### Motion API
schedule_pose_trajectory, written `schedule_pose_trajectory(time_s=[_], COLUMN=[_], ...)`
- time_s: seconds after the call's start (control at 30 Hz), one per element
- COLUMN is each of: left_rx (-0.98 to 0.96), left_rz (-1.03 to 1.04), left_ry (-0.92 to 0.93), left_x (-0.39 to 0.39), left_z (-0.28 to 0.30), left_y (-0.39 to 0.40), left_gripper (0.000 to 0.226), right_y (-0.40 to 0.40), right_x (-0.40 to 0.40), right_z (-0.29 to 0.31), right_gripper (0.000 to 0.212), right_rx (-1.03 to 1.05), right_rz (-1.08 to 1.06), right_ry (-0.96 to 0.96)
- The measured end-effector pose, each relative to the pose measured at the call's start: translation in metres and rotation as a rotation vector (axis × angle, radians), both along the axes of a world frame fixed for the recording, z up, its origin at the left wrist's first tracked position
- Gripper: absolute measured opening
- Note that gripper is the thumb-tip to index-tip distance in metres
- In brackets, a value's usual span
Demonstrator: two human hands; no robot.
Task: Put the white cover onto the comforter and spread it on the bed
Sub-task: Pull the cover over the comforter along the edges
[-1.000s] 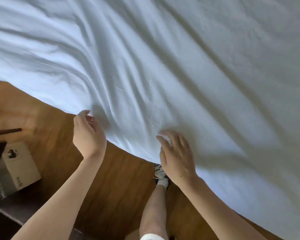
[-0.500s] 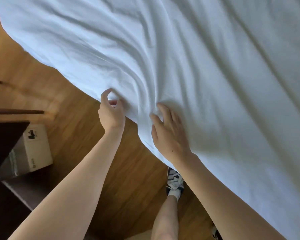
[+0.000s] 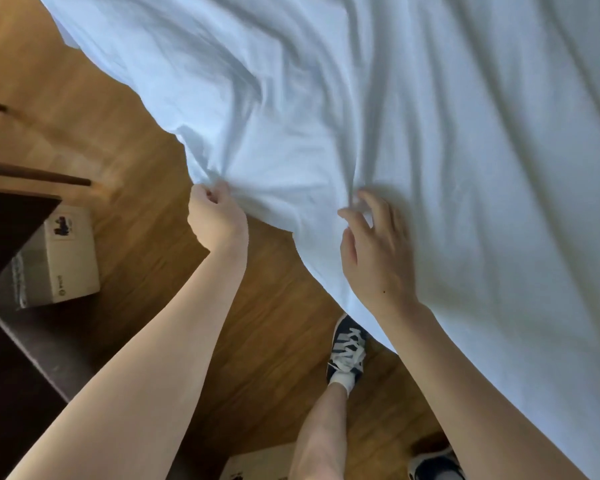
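Fingers of the left hand [image 3: 217,220] are curling tightly around a bunched fold at the edge of the white cover [image 3: 378,116], gripping it in a fist just above the wooden floor [image 3: 125,140]. Just beside it, the right hand [image 3: 374,254] is lying on top of the same cover with its fingers spread and slightly bent, the fingertips pressing into a small pucker of cloth; whether they are actually pinching that pucker cannot be told. Both bare forearms are reaching up from the bottom of the view toward the edge of the fabric.

White cover is filling the upper and right part of the view, wrinkling in long creases that are running toward the two hands, and its lower edge is hanging over the floor in a slanting line. Whether the comforter is inside it cannot be told.

Below the right hand, a dark sneaker [image 3: 347,351] with white laces and a white sock is standing on the floor close to the hanging edge, and part of a second shoe [image 3: 435,467] is showing at the bottom. To the left, a pale cardboard box [image 3: 59,261] is sitting on the floor against dark furniture [image 3: 11,230].
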State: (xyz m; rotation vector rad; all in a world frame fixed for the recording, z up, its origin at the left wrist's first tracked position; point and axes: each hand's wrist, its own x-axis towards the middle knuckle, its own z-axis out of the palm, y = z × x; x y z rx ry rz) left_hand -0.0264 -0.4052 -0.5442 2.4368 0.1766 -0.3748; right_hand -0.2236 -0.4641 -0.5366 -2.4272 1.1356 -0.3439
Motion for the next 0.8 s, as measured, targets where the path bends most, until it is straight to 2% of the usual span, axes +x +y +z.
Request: schedule_pose_trajectory(time_s=[0.1, 0.17, 0.2, 0.23, 0.27, 0.3, 0.37, 0.47, 0.53, 0.6, 0.7, 0.8], left_rx=[0.25, 0.294, 0.263, 0.224, 0.207, 0.216, 0.218, 0.092, 0.042, 0.021, 0.099, 0.16], left_rz=[0.054, 0.07, 0.09, 0.11, 0.112, 0.067, -0.18, -0.719, -1.054, -1.315, -1.503, -1.578], left_ry=[-0.109, -0.044, 0.033, 0.1, 0.126, 0.074, -0.146, -0.387, -0.477, -0.48, -0.37, -0.39], left_x=[0.022, 0.032, 0.032, 0.03, 0.024, 0.016, -0.005, -0.047, -0.081, -0.126, -0.208, -0.276], left_z=[0.002, 0.002, 0.0, -0.001, -0.002, -0.002, -0.001, 0.002, -0.001, -0.004, -0.008, -0.016], left_y=[0.024, 0.027, 0.023, 0.017, 0.008, -0.001, -0.016, -0.04, -0.06, -0.083, -0.104, -0.103], left_gripper=[0.023, 0.009, 0.011, 0.026, 0.041, 0.05, 0.054, 0.054, 0.052, 0.047, 0.051, 0.054], right_y=[0.004, 0.008, 0.01, 0.009, 0.007, 0.003, -0.011, -0.038, -0.051, -0.051, -0.042, -0.055], right_x=[-0.004, -0.007, -0.01, -0.013, -0.017, -0.023, -0.038, -0.073, -0.105, -0.136, -0.183, -0.244], right_z=[0.003, 0.004, 0.004, 0.003, 0.002, 0.001, 0.001, -0.002, -0.01, -0.019, -0.026, -0.027], right_gripper=[0.028, 0.036, 0.04, 0.043, 0.044, 0.045, 0.047, 0.053, 0.054, 0.053, 0.055, 0.056], right_rx=[-0.014, -0.035, -0.048, -0.062, -0.076, -0.084, -0.085, -0.076, -0.027, 0.022, 0.029, 0.033], right_rz=[0.049, 0.129, 0.164, 0.178, 0.157, 0.093, -0.117, -0.375, -0.476, -0.49, -0.361, -0.423], right_ry=[0.001, 0.028, 0.043, 0.06, 0.077, 0.092, 0.107, 0.168, 0.226, 0.296, 0.354, 0.317])
